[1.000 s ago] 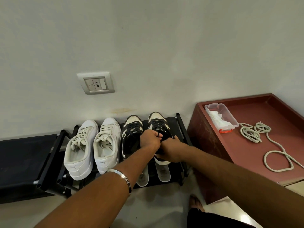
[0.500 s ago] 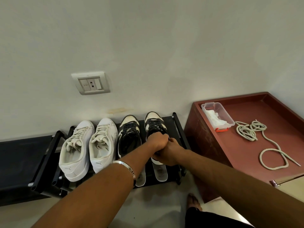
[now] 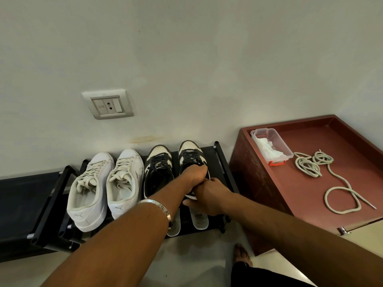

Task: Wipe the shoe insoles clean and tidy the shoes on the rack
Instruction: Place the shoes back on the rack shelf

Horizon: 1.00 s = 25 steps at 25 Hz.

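Observation:
Two pairs of sneakers stand on the top shelf of a black shoe rack against the wall. The white pair is at the left. The black-and-cream pair is at the right: its left shoe stands free. My left hand reaches into the opening of the right black-and-cream shoe, fingers curled over its collar. My right hand grips the heel of that same shoe. Two pale insoles lie on the lower shelf under my hands, partly hidden by my arms.
A dark red cabinet stands right of the rack, with a clear plastic box of white cloth and a coiled pale lace on top. A wall socket is above the rack. My bare foot stands on the floor.
Both hands have slid from the laces back toward the heel of the right black-and-cream shoe. My left hand has pushed deeper into its opening.

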Each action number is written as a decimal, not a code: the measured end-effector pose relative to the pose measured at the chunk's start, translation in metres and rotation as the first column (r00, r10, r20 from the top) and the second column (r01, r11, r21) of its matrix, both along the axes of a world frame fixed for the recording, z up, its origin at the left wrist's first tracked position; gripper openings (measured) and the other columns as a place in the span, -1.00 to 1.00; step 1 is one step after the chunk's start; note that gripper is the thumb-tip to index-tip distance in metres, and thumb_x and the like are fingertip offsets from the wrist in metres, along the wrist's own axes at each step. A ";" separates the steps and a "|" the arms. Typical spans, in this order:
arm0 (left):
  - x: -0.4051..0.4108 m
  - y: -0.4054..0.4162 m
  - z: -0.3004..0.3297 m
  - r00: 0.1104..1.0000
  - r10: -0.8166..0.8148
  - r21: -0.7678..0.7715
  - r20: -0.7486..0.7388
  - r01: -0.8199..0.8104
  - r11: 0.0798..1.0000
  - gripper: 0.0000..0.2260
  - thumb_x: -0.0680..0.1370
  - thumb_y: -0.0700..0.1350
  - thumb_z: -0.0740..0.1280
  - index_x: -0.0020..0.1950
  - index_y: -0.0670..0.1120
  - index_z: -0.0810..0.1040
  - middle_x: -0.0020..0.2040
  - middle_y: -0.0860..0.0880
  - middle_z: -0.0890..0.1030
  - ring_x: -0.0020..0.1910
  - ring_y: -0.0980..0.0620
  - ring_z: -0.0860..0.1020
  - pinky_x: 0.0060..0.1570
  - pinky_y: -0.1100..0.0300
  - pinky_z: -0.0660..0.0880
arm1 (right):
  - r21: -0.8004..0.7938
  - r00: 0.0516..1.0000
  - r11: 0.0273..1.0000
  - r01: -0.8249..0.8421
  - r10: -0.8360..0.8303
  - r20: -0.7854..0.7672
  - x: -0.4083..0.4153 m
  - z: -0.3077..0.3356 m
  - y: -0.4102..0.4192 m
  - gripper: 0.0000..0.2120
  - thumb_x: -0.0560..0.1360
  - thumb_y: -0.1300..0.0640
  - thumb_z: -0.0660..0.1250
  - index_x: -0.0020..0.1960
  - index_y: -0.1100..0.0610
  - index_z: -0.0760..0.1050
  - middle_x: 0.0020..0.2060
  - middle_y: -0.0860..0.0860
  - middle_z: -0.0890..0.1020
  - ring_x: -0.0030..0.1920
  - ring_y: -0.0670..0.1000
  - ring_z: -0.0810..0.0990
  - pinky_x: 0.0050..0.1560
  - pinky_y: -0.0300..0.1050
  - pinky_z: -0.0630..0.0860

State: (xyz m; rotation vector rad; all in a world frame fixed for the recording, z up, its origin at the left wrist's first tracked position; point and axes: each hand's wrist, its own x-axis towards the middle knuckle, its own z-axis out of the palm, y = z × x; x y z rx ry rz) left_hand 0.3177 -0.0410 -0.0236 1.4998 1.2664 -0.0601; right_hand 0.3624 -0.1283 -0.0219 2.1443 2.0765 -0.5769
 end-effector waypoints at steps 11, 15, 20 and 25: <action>-0.006 -0.011 0.016 1.000 -0.019 -0.008 -0.024 0.019 1.000 -0.62 0.64 0.06 0.18 0.36 -0.13 0.43 0.24 -0.13 0.51 0.22 -0.10 0.46 0.23 0.00 0.40 | -0.093 0.957 0.970 0.224 -0.202 0.206 -0.001 -0.040 0.049 -0.70 0.49 -0.02 0.30 0.20 0.00 0.50 0.18 -0.01 0.60 0.29 0.04 0.47 0.36 0.06 0.20; -0.011 -0.010 0.015 0.998 0.050 -0.014 0.045 -0.050 0.999 -0.64 0.64 0.08 0.15 0.26 -0.12 0.52 0.18 -0.11 0.55 0.14 -0.07 0.50 0.17 0.02 0.43 | 0.261 0.991 0.965 0.004 -0.039 0.128 -0.001 -0.011 -0.002 -0.68 0.63 -0.07 0.06 0.16 -0.06 0.54 0.09 -0.05 0.64 0.21 0.01 0.51 0.32 0.03 0.23; -0.025 -0.024 0.002 0.995 0.076 0.458 0.071 -0.100 0.883 -0.62 0.65 0.04 0.20 -0.29 -0.11 0.52 -0.31 -0.04 0.55 -0.23 -0.04 0.54 -0.26 0.12 0.42 | 0.426 0.947 0.846 0.320 -0.277 -0.163 0.014 -0.008 -0.025 -0.80 0.59 0.03 0.21 0.17 0.02 0.51 0.06 -0.05 0.57 0.11 0.00 0.50 0.13 -0.06 0.38; -0.058 -0.049 -0.021 0.981 0.057 0.649 0.185 -0.166 0.742 -0.69 0.57 -0.06 0.36 0.30 -0.07 0.47 0.29 0.00 0.40 0.20 0.04 0.48 0.12 0.19 0.47 | 0.048 0.558 0.739 0.672 -0.462 -0.690 0.019 -0.007 -0.033 -0.66 0.58 0.03 0.33 0.32 -0.07 0.38 0.02 -0.18 0.48 -0.04 -0.20 0.47 -0.02 -0.31 0.40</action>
